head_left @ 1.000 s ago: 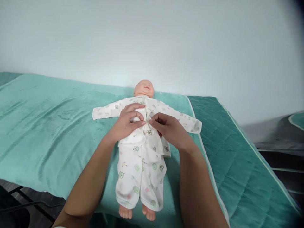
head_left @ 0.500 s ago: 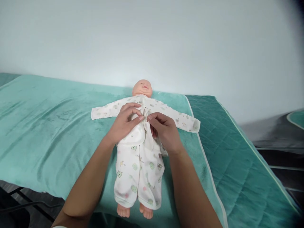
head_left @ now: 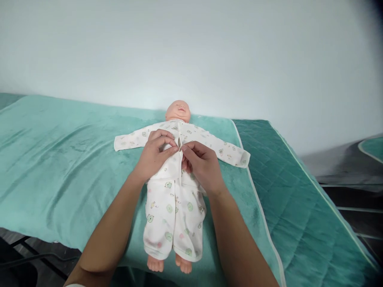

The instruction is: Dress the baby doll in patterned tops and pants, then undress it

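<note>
A baby doll (head_left: 178, 111) lies on its back, head away from me and bare feet toward me. It wears a white printed top (head_left: 167, 169) with long sleeves spread wide, and matching trousers (head_left: 187, 223). My left hand (head_left: 159, 153) rests on the chest and pinches one front edge of the top between thumb and finger. Close beside it, my right hand (head_left: 203, 161) pinches the other front edge. A small gap shows between the edges just above my fingertips. Any fastener there is hidden by my fingers.
A light green blanket (head_left: 74, 167) with wrinkles lies under the doll. To the right, a darker quilted cover (head_left: 287, 191) reaches the bed's edge. A pale wall (head_left: 191, 52) stands behind. Dark metal bars and a cable (head_left: 38, 261) show at lower left.
My right hand has moved slightly left, bringing its front edge against the one in my left hand. The gap in the top has narrowed, and my left hand has barely moved.
</note>
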`<state>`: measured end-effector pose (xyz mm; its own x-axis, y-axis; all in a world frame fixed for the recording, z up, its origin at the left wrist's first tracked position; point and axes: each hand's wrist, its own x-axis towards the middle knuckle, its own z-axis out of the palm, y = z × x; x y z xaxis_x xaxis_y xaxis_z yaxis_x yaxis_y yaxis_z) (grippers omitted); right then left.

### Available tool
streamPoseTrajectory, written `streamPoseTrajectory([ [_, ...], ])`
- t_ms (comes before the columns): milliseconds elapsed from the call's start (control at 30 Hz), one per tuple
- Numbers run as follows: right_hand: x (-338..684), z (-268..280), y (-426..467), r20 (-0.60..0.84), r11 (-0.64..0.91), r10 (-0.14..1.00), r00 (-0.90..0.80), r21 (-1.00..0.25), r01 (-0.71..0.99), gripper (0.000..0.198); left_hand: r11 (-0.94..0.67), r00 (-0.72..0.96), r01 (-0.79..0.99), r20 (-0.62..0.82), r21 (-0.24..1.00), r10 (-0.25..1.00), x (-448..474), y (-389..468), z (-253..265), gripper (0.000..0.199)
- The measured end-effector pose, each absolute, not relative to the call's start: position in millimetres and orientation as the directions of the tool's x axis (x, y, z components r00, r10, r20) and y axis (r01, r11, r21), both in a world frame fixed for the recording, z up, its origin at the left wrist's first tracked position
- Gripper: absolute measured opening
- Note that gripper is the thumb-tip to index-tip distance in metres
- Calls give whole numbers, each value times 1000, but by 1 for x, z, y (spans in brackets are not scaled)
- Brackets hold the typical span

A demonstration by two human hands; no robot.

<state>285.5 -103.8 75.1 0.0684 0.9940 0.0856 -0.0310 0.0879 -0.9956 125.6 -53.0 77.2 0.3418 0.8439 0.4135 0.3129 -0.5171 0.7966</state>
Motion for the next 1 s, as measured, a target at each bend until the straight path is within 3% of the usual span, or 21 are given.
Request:
streamPoseTrajectory([
  [333,287,74,-105,195,181,967,162,-979,96,25,-384,312,206,312,900,898,132,-62,79,22],
  [533,288,71,-103,166,152,976,140,-983,104,25,-281,379,135,212,950,901,127,-60,80,23],
  [1000,286,66,-102,160,146,975,156,-985,97,24,-225,445,68,172,972,879,122,-59,82,24],
])
